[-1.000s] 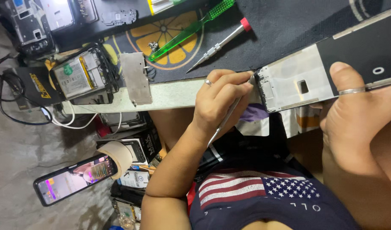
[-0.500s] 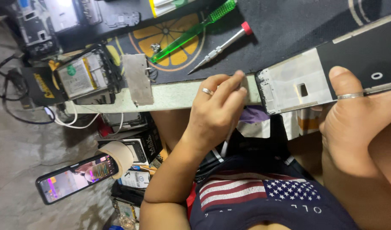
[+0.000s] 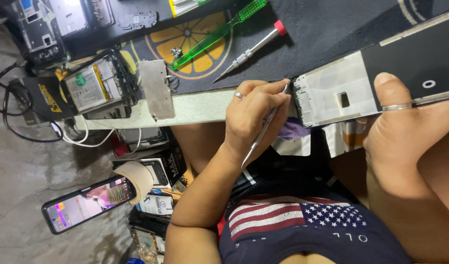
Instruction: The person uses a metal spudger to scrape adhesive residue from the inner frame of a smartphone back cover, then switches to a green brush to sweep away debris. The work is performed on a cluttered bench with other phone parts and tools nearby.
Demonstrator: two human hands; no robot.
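Note:
My left hand (image 3: 254, 117) is closed around a thin metal pick (image 3: 263, 132). The pick's upper tip touches the left end of a phone frame (image 3: 332, 93), a silver and black panel with a small rectangular hole. My right hand (image 3: 405, 137) grips that frame from the right, with the ringed thumb pressed on its face. The frame is held over the near edge of the black work mat (image 3: 332, 34).
On the mat lie a green plastic pry tool (image 3: 219, 32) and a red-capped screwdriver (image 3: 249, 51). To the left are an opened phone with its battery showing (image 3: 95, 85) and a metal plate (image 3: 156, 88). A lit phone (image 3: 87, 203), cables and boxes lie on the floor.
My left hand has shifted right and turned, so the metal pick now shows and its tip meets the frame's end. The right hand keeps its hold on the frame.

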